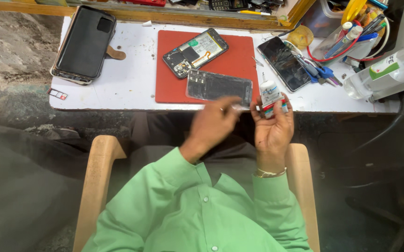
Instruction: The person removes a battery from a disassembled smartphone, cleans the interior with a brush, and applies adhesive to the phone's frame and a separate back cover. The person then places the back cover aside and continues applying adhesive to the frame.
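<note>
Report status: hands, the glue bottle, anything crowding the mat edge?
Right hand grips small white glue bottle. Left hand blurred, at clear back cover overhanging red mat. Opened phone behind.

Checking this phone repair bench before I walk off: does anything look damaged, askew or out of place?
Yes. The opened phone lies askew on the red mat, its insides bared. Its clear back cover lies separately, overhanging the mat's front edge. A small card tray sits alone near the table's front left corner.
</note>
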Available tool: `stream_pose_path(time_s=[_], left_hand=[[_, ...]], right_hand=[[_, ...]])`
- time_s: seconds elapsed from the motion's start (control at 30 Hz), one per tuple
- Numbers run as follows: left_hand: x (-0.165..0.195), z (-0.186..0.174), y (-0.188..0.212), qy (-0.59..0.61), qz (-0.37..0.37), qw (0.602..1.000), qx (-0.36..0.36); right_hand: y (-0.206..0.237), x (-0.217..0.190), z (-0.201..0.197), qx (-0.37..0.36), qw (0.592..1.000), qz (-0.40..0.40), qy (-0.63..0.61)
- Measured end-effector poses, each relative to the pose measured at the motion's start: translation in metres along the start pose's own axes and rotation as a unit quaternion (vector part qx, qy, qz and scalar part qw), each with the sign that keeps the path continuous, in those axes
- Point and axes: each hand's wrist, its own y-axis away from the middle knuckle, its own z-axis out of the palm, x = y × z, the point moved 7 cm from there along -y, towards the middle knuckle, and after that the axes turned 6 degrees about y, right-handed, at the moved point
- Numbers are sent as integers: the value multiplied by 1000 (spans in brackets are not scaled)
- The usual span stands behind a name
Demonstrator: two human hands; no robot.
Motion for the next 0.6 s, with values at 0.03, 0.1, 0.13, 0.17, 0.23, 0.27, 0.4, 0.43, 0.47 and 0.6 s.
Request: stream_pose_path(time_s=[0.03, 0.1, 0.13, 0.17, 0.23, 0.27, 0.4, 0.43, 0.47, 0.6], left_hand=[[-1, -24, 1, -13, 13, 997, 77], [24, -81, -4, -147, 220, 930, 254], [19, -103, -11, -173, 203, 930, 255], [13, -123, -19, -198, 186, 928, 255], [5, -140, -36, -225, 190, 934, 200], [2, -142, -42, -240, 192, 936, 172], [-15, -144, -53, -262, 167, 942, 128], [-17, -145, -54, -266, 172, 939, 133], [-18, -146, -56, -269, 179, 936, 139], [-18, -156, -57, -275, 173, 921, 215]], right_hand=[[4, 1, -1, 5, 1000, 1, -2], [14, 2, -3, 16, 1000, 4, -5], [19, 2, -2, 13, 1000, 3, -5], [23, 2, -1, 9, 1000, 3, -4], [27, 5, 1, 5, 1000, 15, -7], [28, 7, 1, 5, 1000, 27, -12], [22, 10, 3, -11, 999, 25, -28], [19, 10, 2, -10, 999, 25, -25], [17, 10, 2, -10, 999, 24, -22], [11, 6, 7, -26, 999, 31, -13]])
